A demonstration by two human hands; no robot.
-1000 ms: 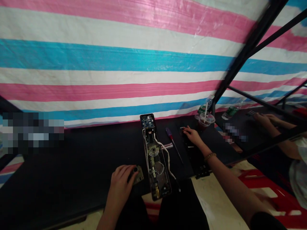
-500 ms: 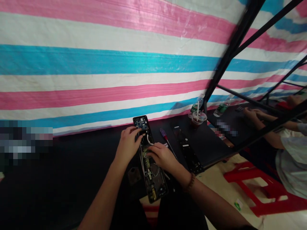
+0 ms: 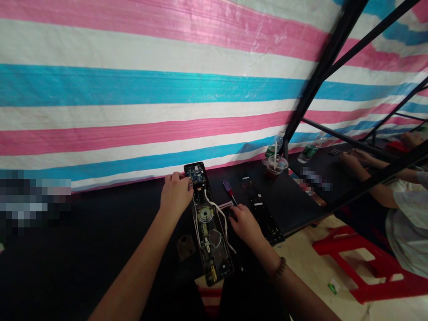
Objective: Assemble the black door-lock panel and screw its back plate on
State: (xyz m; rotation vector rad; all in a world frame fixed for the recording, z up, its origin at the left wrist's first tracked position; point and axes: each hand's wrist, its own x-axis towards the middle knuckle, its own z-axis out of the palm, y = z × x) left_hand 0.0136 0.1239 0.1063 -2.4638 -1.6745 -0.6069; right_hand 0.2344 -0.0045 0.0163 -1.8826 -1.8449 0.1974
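Observation:
An opened electronic door lock (image 3: 205, 223), a long black casing with a circuit board, round metal mechanism and white wires, lies lengthwise at the table's front edge. My left hand (image 3: 176, 192) grips its upper left side, fingers curled over the rim by the board. To the right, a screwdriver (image 3: 228, 187) with a purple and red handle lies on the table. My right hand (image 3: 246, 225) has closed fingers around its shaft, hiding the tip. A loose metal plate (image 3: 186, 248) rests left of the casing. Right of my hand lies a black cover panel (image 3: 259, 203).
A drink cup with a straw (image 3: 277, 165) and a plastic bottle (image 3: 279, 139) stand at the back right, near a black metal frame (image 3: 307, 89). Farther right are another person's hands (image 3: 351, 158) over a second table and a red stool (image 3: 354, 263).
My left hand released the metal plate and moved to the casing's upper left side. My right hand went from the cover panel to the casing's wires, then right onto the screwdriver shaft.

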